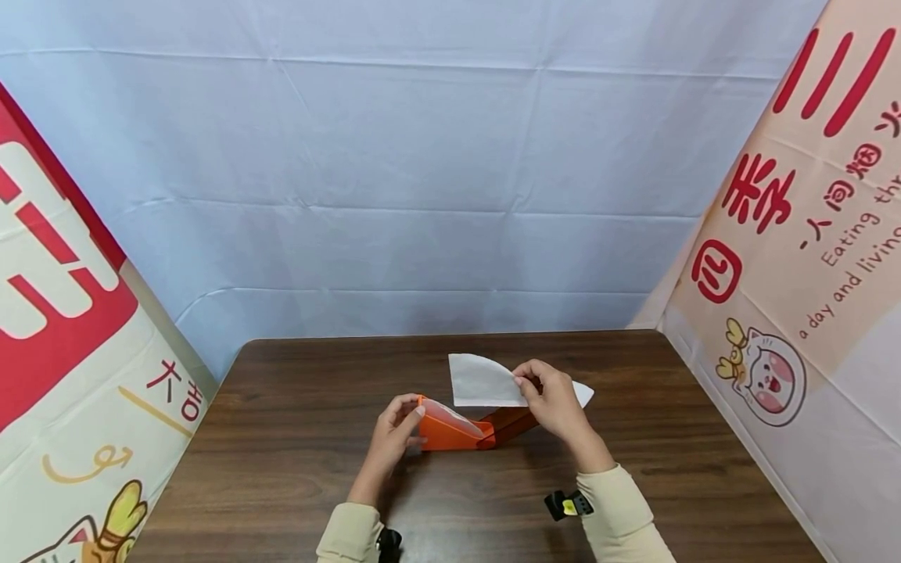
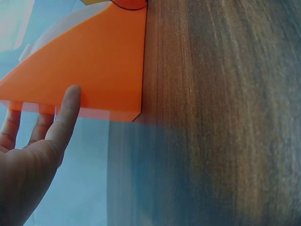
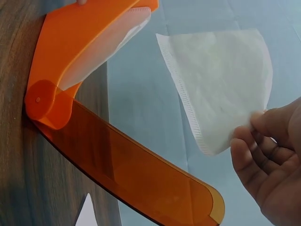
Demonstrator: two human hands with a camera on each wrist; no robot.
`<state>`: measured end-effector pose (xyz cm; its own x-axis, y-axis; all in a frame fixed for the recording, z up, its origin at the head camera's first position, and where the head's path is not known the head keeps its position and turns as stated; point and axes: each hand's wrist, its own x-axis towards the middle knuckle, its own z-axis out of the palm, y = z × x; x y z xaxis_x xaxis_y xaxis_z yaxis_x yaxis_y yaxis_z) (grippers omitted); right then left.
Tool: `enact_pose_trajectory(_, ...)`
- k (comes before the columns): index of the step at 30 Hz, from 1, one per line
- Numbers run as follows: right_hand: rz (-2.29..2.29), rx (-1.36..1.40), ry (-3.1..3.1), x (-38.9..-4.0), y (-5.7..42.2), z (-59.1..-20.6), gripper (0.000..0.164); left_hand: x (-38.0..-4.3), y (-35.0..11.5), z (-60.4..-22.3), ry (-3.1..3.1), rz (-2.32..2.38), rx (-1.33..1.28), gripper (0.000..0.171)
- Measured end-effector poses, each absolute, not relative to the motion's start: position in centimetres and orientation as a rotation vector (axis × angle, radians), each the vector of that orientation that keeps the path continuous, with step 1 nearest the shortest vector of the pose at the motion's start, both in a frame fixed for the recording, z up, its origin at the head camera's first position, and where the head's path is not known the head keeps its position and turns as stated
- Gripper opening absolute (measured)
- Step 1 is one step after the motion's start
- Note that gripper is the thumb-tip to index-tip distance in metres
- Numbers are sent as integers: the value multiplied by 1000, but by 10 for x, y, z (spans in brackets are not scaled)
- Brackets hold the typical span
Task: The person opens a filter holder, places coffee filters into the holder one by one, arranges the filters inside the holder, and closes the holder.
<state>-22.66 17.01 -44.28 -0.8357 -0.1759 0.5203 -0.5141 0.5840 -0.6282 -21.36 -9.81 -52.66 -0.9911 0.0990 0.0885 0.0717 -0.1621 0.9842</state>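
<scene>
An orange coffee filter holder (image 1: pixel 454 434) stands on the table with its see-through amber lid (image 3: pixel 127 155) swung open to the right. White paper filters (image 3: pixel 110 49) show inside it. At the holder's left end, my left hand (image 1: pixel 390 434) grips it, thumb (image 2: pixel 70 101) on the near side and other fingers round the end. My right hand (image 1: pixel 556 399) pinches one white coffee filter (image 3: pixel 218 82) by its edge, in the air above the holder and lid. The filter's crimped seam shows in the right wrist view.
The holder stands on a dark wood-grain table (image 1: pixel 296 414). Right of my right hand is another white piece (image 1: pixel 583 393), partly hidden; its kind cannot be told. A pale cloth (image 1: pixel 394 172) hangs behind, with printed cloths (image 1: pixel 788 258) at both sides.
</scene>
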Motion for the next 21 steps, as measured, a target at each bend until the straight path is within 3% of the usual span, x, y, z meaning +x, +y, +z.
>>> enact_pose_trajectory(12, 1170, 594, -2467, -225, 160, -448, 10, -218, -99, -542, 2068, 2384, 307, 28)
enact_pose_trajectory(21, 1012, 494, -2437, -229, 156, -454, 11, -218, -99, -536, 1990, 2367, 166, 32)
